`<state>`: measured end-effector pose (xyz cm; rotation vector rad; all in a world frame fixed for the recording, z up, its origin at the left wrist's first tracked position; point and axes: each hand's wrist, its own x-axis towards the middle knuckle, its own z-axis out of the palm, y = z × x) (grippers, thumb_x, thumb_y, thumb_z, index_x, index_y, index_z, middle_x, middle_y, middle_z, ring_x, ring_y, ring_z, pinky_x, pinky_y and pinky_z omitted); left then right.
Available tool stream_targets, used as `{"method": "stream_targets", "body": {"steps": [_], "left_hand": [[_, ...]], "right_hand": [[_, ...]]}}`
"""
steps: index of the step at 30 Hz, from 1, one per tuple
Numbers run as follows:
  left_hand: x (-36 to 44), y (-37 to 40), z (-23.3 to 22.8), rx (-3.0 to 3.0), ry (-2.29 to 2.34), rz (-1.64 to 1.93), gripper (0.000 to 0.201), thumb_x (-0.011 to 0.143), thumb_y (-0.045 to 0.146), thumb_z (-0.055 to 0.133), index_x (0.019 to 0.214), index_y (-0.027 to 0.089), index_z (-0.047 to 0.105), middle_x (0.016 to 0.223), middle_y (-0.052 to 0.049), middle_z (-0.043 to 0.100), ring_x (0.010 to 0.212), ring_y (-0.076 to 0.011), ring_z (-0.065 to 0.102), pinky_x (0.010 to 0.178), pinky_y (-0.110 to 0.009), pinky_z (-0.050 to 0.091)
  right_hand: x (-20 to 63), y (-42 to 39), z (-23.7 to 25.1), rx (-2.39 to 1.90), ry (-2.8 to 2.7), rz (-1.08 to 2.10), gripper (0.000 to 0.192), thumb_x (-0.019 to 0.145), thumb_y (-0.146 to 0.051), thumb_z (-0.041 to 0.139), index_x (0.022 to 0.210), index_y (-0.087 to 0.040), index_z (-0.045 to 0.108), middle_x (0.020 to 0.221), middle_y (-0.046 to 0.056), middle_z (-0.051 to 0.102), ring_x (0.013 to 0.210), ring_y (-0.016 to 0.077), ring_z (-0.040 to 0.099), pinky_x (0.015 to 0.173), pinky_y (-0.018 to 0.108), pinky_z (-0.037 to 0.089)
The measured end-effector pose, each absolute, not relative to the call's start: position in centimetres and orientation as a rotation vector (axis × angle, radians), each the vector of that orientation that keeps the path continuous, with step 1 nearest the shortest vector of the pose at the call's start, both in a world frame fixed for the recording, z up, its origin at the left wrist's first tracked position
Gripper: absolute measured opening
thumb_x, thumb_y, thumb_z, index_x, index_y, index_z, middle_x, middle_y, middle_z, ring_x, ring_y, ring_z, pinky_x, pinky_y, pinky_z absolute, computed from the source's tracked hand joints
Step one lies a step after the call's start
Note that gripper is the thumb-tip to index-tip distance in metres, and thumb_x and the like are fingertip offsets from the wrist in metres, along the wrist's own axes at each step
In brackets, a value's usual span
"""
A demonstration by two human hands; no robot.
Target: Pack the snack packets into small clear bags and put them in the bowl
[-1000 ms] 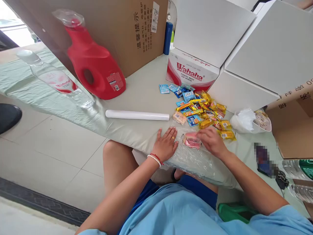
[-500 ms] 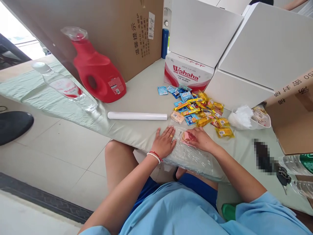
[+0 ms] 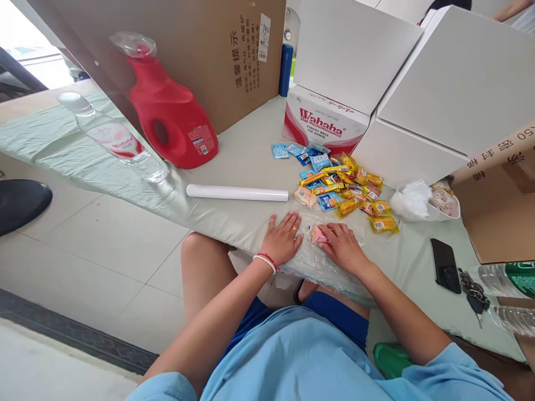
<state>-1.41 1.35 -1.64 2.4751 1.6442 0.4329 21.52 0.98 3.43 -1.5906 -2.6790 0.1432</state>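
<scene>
Left hand (image 3: 283,239): open and palm down, fingers stretched out, resting at the left edge of the clear film, a ring on one finger and bracelets at the wrist
Right hand (image 3: 346,246): palm down, fingers bent over the pink packet and touching it; whether it grips or only presses, I cannot tell
Pink packet (image 3: 318,234): on the clear film, between the two hands, its right part hidden under the fingers
Clear film (image 3: 325,269): wrinkled and shiny, spread over the near edge of the table (image 3: 251,161)
Peach packet (image 3: 305,196): just beyond the left hand's fingertips, at the left near side of the snack pile
Snack pile (image 3: 345,186): yellow and blue wrapped pieces heaped on the far side of the hands
White tube (image 3: 237,192): lying left of the peach packet
Red jug (image 3: 178,125): standing far left, beside a clear water bottle (image 3: 119,139)
Wahaha box (image 3: 321,123): beyond the snack pile, under a white box (image 3: 359,50)
Phone (image 3: 446,265): flat on the right, next to keys (image 3: 475,292)
</scene>
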Motion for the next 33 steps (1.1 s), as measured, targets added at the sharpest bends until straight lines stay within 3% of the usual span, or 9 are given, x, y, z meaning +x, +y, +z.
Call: {"method": "stream_targets", "body": {"steps": [11,17,23,29,33], "left_hand": [[-1.4,1.4,-1.9,2.467,1.643,0.465,0.06,0.107,0.043,0.03,0.161,0.019,0.039,0.167,-0.009,0.039,0.156,-0.0249,0.034,0.129,-0.061,0.014],[-1.5,1.4,-1.8,2.472,1.652,0.445,0.059,0.107,0.043,0.031,0.161,0.02,0.04,0.168,-0.01,0.038,0.157,-0.0256,0.034,0.129,-0.061,0.015],[-1.4,1.3,-1.7,2.464,1.645,0.443,0.059,0.107,0.042,0.03,0.161,0.02,0.039,0.168,-0.009,0.037,0.157,-0.0248,0.033,0.129,-0.061,0.013],[-1.5,1.4,-1.8,2.47,1.625,0.404,0.072,0.104,0.061,0.033,0.162,0.019,0.036,0.171,-0.01,0.031,0.158,-0.0283,0.03,0.129,-0.064,0.007],[-1.4,1.4,-1.7,2.475,1.638,0.383,0.073,0.103,0.063,0.035,0.163,0.02,0.036,0.171,-0.01,0.03,0.158,-0.0292,0.03,0.129,-0.064,0.006]], "right_hand": [[20.2,0.7,2.6,-1.846,-2.55,0.119,0.054,0.106,-0.046,0.046,0.153,-0.019,0.049,0.141,0.019,0.059,0.122,0.0361,0.052,0.096,0.048,0.044],[20.1,0.5,2.1,-1.79,-2.586,0.081,0.058,0.101,-0.044,0.057,0.151,-0.018,0.05,0.142,0.019,0.059,0.125,0.0367,0.05,0.103,0.05,0.04],[21.7,0.6,2.2,-1.618,-2.647,0.086,0.051,0.102,-0.042,0.057,0.149,-0.021,0.053,0.138,0.017,0.063,0.123,0.0336,0.053,0.103,0.048,0.038],[24.4,0.1,1.7,-1.596,-2.654,0.01,0.05,0.103,-0.039,0.056,0.146,-0.015,0.054,0.135,0.017,0.065,0.12,0.0319,0.054,0.099,0.045,0.039],[25.9,0.3,1.5,-1.679,-2.581,-0.086,0.049,0.103,-0.035,0.053,0.146,-0.012,0.055,0.132,0.018,0.066,0.114,0.0334,0.053,0.095,0.045,0.039]]}}
